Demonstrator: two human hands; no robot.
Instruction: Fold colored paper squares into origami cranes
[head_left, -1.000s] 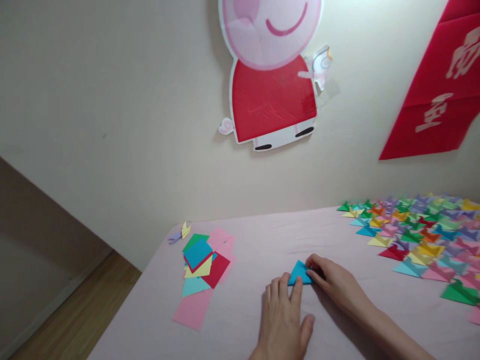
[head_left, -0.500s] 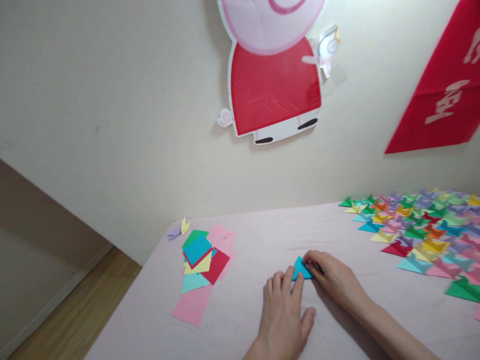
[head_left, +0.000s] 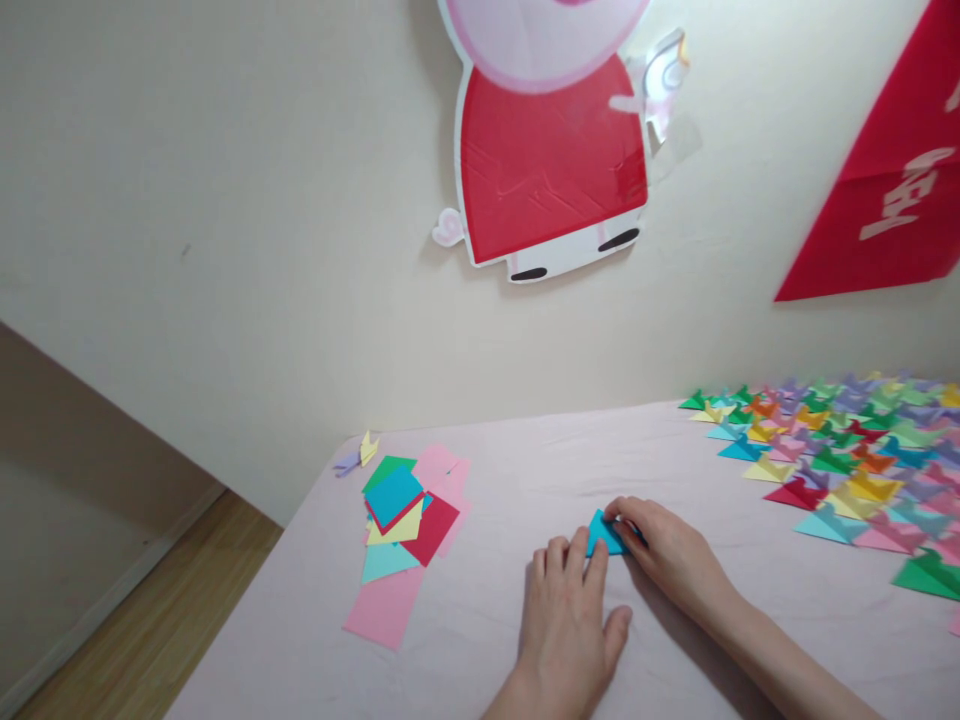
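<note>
A small blue sheet of origami paper (head_left: 602, 538), folded into a triangle, lies on the pink-covered table (head_left: 495, 650). My left hand (head_left: 566, 610) rests palm down, fingers stretched out, with its fingertips on the paper's left edge. At the paper's right side, my right hand (head_left: 664, 550) pinches it between thumb and bent fingers. The right fingers cover that corner, so the fold there is hidden.
Loose coloured paper squares (head_left: 394, 495) lie overlapped on the left. Behind them sit small yellow and purple folded pieces (head_left: 367, 448). Many rows of folded paper figures (head_left: 847, 460) fill the right side. A pale wall with a red-dressed cartoon cutout (head_left: 551, 160) rises behind the table.
The view has shifted slightly. Both hands stay almost where they were on the blue paper, and no other piece has moved.
</note>
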